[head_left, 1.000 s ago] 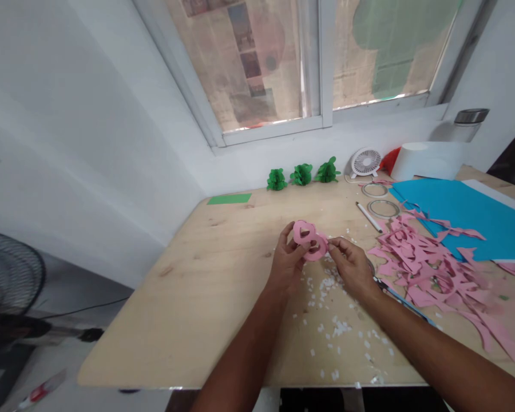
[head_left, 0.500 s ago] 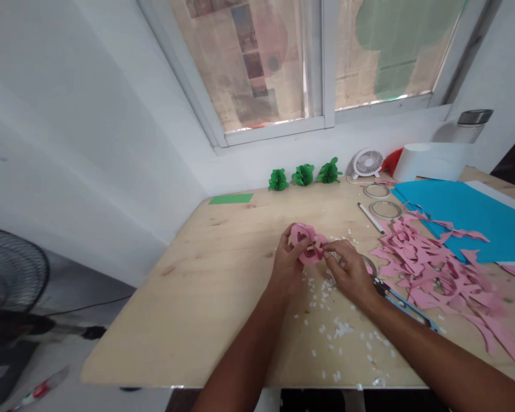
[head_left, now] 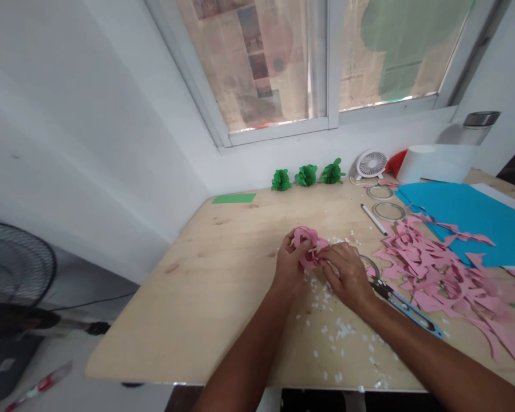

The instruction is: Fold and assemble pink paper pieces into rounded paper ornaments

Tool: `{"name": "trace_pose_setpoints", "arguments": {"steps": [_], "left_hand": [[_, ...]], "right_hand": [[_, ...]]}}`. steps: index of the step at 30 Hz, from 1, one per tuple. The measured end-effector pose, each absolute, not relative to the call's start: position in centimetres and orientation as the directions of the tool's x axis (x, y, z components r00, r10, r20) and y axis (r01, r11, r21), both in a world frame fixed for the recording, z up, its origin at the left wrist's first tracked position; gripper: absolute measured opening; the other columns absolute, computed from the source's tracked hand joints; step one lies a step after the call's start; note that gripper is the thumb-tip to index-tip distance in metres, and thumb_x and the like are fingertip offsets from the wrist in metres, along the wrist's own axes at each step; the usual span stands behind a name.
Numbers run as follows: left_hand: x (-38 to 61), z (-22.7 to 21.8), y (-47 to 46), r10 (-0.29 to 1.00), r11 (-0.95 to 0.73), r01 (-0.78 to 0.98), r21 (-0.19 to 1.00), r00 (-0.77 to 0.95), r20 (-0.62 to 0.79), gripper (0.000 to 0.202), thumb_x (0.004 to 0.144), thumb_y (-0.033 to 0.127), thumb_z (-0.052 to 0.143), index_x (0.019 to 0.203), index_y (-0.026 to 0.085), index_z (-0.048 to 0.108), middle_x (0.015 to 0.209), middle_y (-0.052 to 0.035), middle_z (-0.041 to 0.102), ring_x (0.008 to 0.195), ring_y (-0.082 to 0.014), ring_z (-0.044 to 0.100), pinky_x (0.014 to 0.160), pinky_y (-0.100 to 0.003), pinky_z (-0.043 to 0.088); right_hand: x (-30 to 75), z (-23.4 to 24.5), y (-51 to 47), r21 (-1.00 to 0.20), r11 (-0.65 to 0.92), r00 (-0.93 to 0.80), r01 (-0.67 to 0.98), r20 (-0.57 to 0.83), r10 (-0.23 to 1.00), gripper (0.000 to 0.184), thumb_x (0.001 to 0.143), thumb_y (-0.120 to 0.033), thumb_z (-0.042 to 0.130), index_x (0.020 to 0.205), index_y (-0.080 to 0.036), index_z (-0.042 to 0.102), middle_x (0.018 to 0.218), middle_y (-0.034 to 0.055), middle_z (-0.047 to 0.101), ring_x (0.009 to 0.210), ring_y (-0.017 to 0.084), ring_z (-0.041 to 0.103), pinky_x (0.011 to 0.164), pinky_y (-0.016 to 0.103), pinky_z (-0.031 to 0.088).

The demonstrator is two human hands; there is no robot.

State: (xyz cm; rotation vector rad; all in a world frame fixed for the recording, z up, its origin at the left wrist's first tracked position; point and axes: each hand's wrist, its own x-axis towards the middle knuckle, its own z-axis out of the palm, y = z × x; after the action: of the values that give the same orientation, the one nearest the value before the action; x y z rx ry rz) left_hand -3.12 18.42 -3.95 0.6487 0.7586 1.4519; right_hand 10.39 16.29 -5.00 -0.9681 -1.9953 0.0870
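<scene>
Held above the wooden table is a pink paper flower with curved petals and openings in its middle. My left hand grips its left side, thumb across the front. My right hand pinches the flower's right edge between thumb and fingers; the exact spot under the fingertips is hidden. Small white paper bits lie scattered on the table beneath and around my hands. Close to my right wrist lies a utility knife with a blue handle, beside a roll of tape partly covered by my hand.
Pink paper scraps pile up at the right, next to blue sheets. A white marker, tape rolls and a small white fan stand or lie behind. Three green paper shapes line the wall near a green strip.
The view has shifted slightly, moving the whole scene a little to the right. My right fingers have curled closer over the flower's edge; both hands keep hold of it.
</scene>
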Motion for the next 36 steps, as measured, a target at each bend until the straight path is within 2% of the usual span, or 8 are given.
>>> {"name": "trace_pose_setpoints", "arguments": {"steps": [6,10,15,19,22,27,36], "left_hand": [[-3.28,-3.86,18.47,0.998,0.053,-0.681,0.731,0.015,-0.058,0.028,0.067,0.027,0.073,0.088,0.017,0.059,0.082,-0.0014,0.063,0.072,-0.0125,0.06,0.069,-0.025,0.045],[-3.13,-3.72,18.4,0.998,0.059,-0.684,0.727,0.026,-0.056,0.025,0.068,0.029,0.073,0.086,0.016,0.061,0.081,-0.002,0.063,0.071,-0.0121,0.059,0.068,-0.024,0.045],[-3.04,-3.79,18.3,0.999,0.042,-0.661,0.749,0.05,-0.011,0.021,0.073,0.031,0.069,0.084,0.015,0.062,0.086,-0.0038,0.064,0.078,-0.0132,0.06,0.074,-0.025,0.046],[-3.05,-3.95,18.44,0.996,0.077,-0.66,0.747,0.079,-0.033,0.024,0.07,0.03,0.07,0.088,0.015,0.063,0.087,-0.0051,0.066,0.08,-0.0156,0.061,0.075,-0.027,0.045],[-3.0,-4.04,18.47,0.997,0.069,-0.632,0.772,0.025,-0.069,0.028,0.069,0.029,0.071,0.092,0.015,0.064,0.086,-0.0045,0.067,0.076,-0.014,0.061,0.071,-0.025,0.045],[-2.89,-4.28,18.36,0.993,0.054,-0.605,0.795,-0.052,-0.107,0.03,0.065,0.031,0.074,0.088,0.015,0.064,0.081,-0.003,0.067,0.071,-0.0111,0.06,0.067,-0.022,0.044],[-2.85,-3.97,18.15,0.992,0.075,-0.61,0.789,-0.031,-0.118,0.027,0.066,0.031,0.074,0.086,0.015,0.065,0.078,-0.0024,0.067,0.07,-0.0109,0.061,0.065,-0.021,0.045]], "right_hand": [[10.22,-4.58,15.97,-0.336,0.726,-0.337,0.6,0.716,0.611,0.017,0.087,-0.016,0.048,0.098,-0.021,0.06,0.105,0.0087,0.064,0.095,0.022,0.055,0.079,0.04,0.041],[10.13,-4.66,15.92,-0.269,0.729,-0.362,0.629,0.729,0.581,0.016,0.087,-0.016,0.049,0.096,-0.02,0.061,0.113,0.01,0.062,0.1,0.024,0.053,0.082,0.042,0.041],[10.07,-4.85,16.04,-0.188,0.743,-0.441,0.643,0.702,0.559,0.013,0.087,-0.018,0.05,0.09,-0.019,0.063,0.121,0.0085,0.06,0.104,0.024,0.051,0.083,0.041,0.041],[10.27,-4.99,16.24,-0.143,0.728,-0.471,0.671,0.676,0.567,0.013,0.087,-0.017,0.05,0.087,-0.019,0.063,0.125,0.0086,0.058,0.102,0.024,0.051,0.081,0.041,0.041],[10.39,-5.02,16.3,-0.125,0.713,-0.474,0.69,0.667,0.575,0.012,0.086,-0.016,0.051,0.088,-0.018,0.063,0.127,0.0091,0.057,0.102,0.025,0.051,0.082,0.041,0.041],[10.21,-4.94,16.15,-0.081,0.703,-0.502,0.707,0.642,0.579,0.011,0.086,-0.016,0.051,0.087,-0.017,0.063,0.133,0.0099,0.052,0.103,0.025,0.052,0.082,0.042,0.041],[10.06,-5.17,16.21,-0.075,0.704,-0.51,0.706,0.637,0.579,0.013,0.086,-0.016,0.052,0.092,-0.016,0.064,0.133,0.0103,0.052,0.107,0.026,0.051,0.086,0.043,0.041]]}}
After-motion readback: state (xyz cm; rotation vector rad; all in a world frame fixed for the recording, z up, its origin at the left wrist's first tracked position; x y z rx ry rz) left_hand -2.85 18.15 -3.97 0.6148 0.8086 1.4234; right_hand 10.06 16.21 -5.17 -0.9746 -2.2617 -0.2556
